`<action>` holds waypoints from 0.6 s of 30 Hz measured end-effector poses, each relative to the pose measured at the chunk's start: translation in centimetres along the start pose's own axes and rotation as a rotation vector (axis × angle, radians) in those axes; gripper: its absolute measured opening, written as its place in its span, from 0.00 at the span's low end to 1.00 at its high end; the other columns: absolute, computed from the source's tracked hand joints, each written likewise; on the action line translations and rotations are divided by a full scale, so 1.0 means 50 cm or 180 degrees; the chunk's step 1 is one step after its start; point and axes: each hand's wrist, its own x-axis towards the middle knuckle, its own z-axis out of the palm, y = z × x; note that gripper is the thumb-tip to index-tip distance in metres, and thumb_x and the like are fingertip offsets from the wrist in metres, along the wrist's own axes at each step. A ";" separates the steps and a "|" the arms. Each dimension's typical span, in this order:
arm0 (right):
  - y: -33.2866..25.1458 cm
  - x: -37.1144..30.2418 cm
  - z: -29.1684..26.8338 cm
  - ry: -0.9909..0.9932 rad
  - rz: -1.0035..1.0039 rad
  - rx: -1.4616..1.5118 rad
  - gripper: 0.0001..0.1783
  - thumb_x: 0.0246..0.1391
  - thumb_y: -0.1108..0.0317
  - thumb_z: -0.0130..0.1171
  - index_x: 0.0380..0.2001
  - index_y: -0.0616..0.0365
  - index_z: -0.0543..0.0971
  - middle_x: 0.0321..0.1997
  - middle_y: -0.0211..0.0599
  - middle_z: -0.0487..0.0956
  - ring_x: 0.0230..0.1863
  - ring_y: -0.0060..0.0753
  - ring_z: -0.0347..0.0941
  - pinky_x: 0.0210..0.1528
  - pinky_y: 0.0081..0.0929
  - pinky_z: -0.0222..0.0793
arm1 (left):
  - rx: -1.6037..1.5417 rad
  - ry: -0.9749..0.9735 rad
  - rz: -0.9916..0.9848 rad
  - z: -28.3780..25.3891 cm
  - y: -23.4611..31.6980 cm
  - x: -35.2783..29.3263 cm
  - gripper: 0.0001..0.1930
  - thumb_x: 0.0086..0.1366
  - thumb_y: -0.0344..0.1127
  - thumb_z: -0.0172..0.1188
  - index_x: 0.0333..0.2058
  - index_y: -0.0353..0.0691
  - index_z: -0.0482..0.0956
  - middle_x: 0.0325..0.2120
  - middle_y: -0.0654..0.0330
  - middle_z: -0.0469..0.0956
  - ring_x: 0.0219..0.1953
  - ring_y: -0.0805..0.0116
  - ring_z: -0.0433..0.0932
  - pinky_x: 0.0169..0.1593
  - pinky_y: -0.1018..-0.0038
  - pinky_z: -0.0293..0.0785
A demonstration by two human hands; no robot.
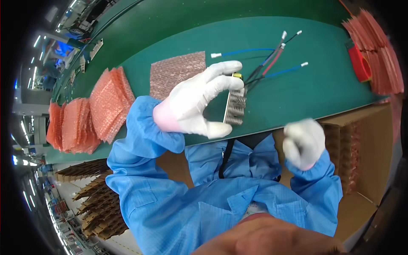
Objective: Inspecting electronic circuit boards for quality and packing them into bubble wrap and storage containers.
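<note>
My left hand [195, 95], in a white glove, spans a silvery finned metal part [235, 106] over the green table. Its fingers are at the end with a small yellow piece [237, 76], and its thumb is at the other end. From the far end fan out several wires, among them a blue wire [250, 50] and a red wire [272, 61], with pale connectors at their tips. My right hand [304, 142], also white-gloved, is apart from the part near the table's front edge. Its fingers are curled in and slightly blurred, with nothing visible in them.
A pink bubble-wrap sheet [176, 72] lies flat on the green table [178, 40]. Stacks of pink bubble bags [111, 102] are at the left, another stack [376, 51] at the far right beside a red object [360, 63]. An open cardboard box [372, 144] stands right; brown cardboard dividers [100, 204] lie lower left.
</note>
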 end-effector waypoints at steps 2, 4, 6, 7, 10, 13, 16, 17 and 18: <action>0.027 0.031 0.027 0.0691 -0.0038 -0.0143 0.14 0.39 0.73 0.66 0.33 0.60 0.77 0.32 0.39 0.80 0.29 0.41 0.76 0.31 0.33 0.72 | -0.0049 0.0242 0.0151 0.030 -0.008 0.000 0.43 0.41 0.45 0.73 0.59 0.47 0.64 0.61 0.41 0.59 0.62 0.42 0.63 0.60 0.61 0.67; 0.066 0.070 0.041 0.0628 0.0218 -0.0564 0.17 0.40 0.74 0.66 0.38 0.60 0.78 0.38 0.41 0.81 0.39 0.43 0.77 0.42 0.34 0.74 | -0.0143 0.0474 0.0197 0.069 -0.018 0.001 0.44 0.41 0.45 0.73 0.59 0.48 0.64 0.62 0.40 0.56 0.63 0.39 0.62 0.60 0.60 0.67; 0.116 0.122 0.074 0.0650 0.0015 -0.0863 0.22 0.42 0.69 0.66 0.44 0.56 0.77 0.45 0.39 0.80 0.49 0.44 0.75 0.50 0.36 0.72 | -0.0344 0.0622 0.0142 0.114 -0.020 0.012 0.46 0.41 0.46 0.74 0.60 0.49 0.63 0.62 0.39 0.55 0.62 0.36 0.61 0.61 0.58 0.66; 0.139 0.143 0.099 0.0592 0.0187 -0.0956 0.24 0.43 0.66 0.66 0.47 0.54 0.76 0.48 0.38 0.79 0.52 0.44 0.73 0.53 0.36 0.71 | -0.0655 0.0469 0.0266 0.127 -0.026 0.024 0.50 0.43 0.41 0.77 0.63 0.41 0.58 0.65 0.41 0.53 0.62 0.47 0.64 0.63 0.62 0.63; 0.207 0.204 0.175 0.0535 0.0625 -0.1562 0.28 0.44 0.55 0.64 0.51 0.49 0.75 0.48 0.38 0.78 0.52 0.42 0.72 0.61 0.41 0.63 | -0.0230 0.0741 0.0609 0.153 -0.029 0.039 0.52 0.40 0.40 0.78 0.64 0.43 0.58 0.64 0.45 0.54 0.60 0.54 0.67 0.61 0.64 0.67; 0.233 0.210 0.187 -0.1022 0.0711 -0.1425 0.15 0.53 0.55 0.56 0.43 0.46 0.78 0.33 0.37 0.79 0.42 0.43 0.74 0.57 0.42 0.64 | -0.1405 0.1055 0.0360 0.138 -0.027 0.023 0.55 0.40 0.43 0.77 0.66 0.45 0.54 0.61 0.51 0.60 0.59 0.53 0.68 0.59 0.59 0.68; 0.211 0.190 0.172 -0.0929 0.0931 -0.0516 0.12 0.59 0.59 0.51 0.38 0.49 0.81 0.27 0.35 0.78 0.34 0.40 0.74 0.44 0.39 0.68 | -0.3980 0.1434 -0.0505 0.096 -0.041 -0.023 0.47 0.55 0.49 0.67 0.67 0.42 0.50 0.57 0.50 0.65 0.54 0.51 0.72 0.57 0.54 0.71; 0.195 0.184 0.166 -0.0871 0.1267 -0.0152 0.12 0.59 0.60 0.51 0.39 0.49 0.81 0.26 0.35 0.77 0.33 0.39 0.74 0.41 0.37 0.69 | -0.4890 0.1560 -0.0711 0.077 -0.054 -0.040 0.43 0.61 0.54 0.60 0.66 0.39 0.51 0.56 0.47 0.66 0.52 0.50 0.73 0.55 0.52 0.74; 0.176 0.178 0.164 -0.0762 0.1482 0.0294 0.12 0.59 0.60 0.52 0.39 0.50 0.81 0.26 0.34 0.77 0.31 0.38 0.74 0.38 0.35 0.69 | -0.5819 0.1734 -0.0593 0.064 -0.059 -0.070 0.42 0.63 0.59 0.55 0.66 0.38 0.53 0.56 0.45 0.67 0.52 0.49 0.74 0.54 0.49 0.75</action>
